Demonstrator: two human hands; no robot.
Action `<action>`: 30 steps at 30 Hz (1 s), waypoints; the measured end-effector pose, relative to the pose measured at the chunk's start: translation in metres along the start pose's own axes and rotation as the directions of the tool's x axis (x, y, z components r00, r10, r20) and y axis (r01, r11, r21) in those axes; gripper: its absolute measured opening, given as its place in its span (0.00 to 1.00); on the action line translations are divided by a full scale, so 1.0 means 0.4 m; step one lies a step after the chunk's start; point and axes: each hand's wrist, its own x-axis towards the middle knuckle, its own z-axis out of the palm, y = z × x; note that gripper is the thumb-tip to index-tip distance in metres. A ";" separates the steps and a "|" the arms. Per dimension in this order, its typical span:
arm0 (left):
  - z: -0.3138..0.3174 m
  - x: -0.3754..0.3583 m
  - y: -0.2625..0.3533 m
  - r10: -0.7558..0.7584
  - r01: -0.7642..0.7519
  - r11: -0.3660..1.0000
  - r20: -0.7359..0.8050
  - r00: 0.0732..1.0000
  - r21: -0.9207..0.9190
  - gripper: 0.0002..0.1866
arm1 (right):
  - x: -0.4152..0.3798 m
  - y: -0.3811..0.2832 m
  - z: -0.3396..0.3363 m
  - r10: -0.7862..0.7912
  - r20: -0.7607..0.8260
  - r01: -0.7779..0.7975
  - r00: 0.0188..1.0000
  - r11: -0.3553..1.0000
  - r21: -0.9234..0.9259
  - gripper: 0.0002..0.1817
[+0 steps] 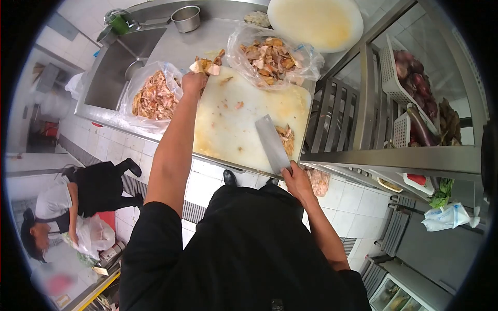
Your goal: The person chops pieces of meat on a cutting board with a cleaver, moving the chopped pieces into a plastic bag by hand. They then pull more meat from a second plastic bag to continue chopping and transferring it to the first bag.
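Note:
My left hand (194, 83) is closed at the upper left edge of the white cutting board (228, 127), on pieces of cooked meat (208, 66). My right hand (299, 181) grips the handle of a cleaver (272, 142), whose broad blade lies over the right part of the board. Beside the blade is a small heap of cut meat (286, 139). A clear plastic bag of meat chunks (270, 59) rests at the board's far edge. Another bag, with chopped meat (155, 97), sits left of the board. Small scraps dot the board.
A sink (116, 78) is at the left, with a metal pot (185, 19) behind. A round board (316, 23) leans at the back. On the right stands a metal rack (389, 157) with baskets of onions (415, 80). Another person (67, 197) bends over bags at the lower left.

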 end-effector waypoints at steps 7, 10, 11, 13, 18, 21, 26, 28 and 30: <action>0.132 -0.232 0.059 0.584 -0.390 0.555 -0.010 0.812 0.735 0.16 | -0.004 -0.007 -0.026 0.002 -0.108 0.018 0.994 0.983 0.185 0.17; 0.188 -0.407 -0.038 0.330 -0.335 0.709 0.128 0.935 0.621 0.17 | 0.015 -0.005 -0.090 0.115 -0.207 -0.034 0.972 0.932 0.361 0.18; 0.185 -0.463 -0.096 0.442 -0.488 0.605 0.245 0.863 0.629 0.18 | 0.026 0.031 -0.114 0.085 -0.264 -0.020 0.961 0.970 0.242 0.18; 0.170 -0.539 -0.171 0.536 -0.630 0.478 0.365 0.761 0.612 0.19 | 0.024 0.050 -0.142 0.051 -0.319 -0.012 0.946 0.992 0.122 0.17; 0.169 -0.511 -0.165 0.571 -0.586 0.211 0.388 0.723 0.782 0.28 | -0.017 0.026 -0.145 -0.039 -0.267 -0.069 0.963 0.921 -0.384 0.13; 0.162 -0.367 -0.141 0.578 -0.509 0.175 0.331 0.746 0.843 0.32 | -0.012 0.016 -0.118 -0.107 -0.281 -0.026 0.954 0.901 -0.432 0.12; 0.155 -0.227 -0.109 0.497 -0.494 0.100 0.387 0.777 0.864 0.34 | -0.013 0.020 -0.099 -0.141 -0.254 0.010 0.957 0.890 -0.456 0.12; 0.165 -0.214 -0.085 0.455 -0.476 0.041 0.407 0.792 0.879 0.33 | -0.014 0.017 -0.108 -0.100 -0.238 -0.008 0.966 0.911 -0.413 0.13; 0.166 -0.202 -0.080 0.476 -0.473 -0.018 0.424 0.771 0.881 0.27 | -0.013 0.029 -0.105 -0.082 -0.239 -0.019 0.968 0.920 -0.391 0.13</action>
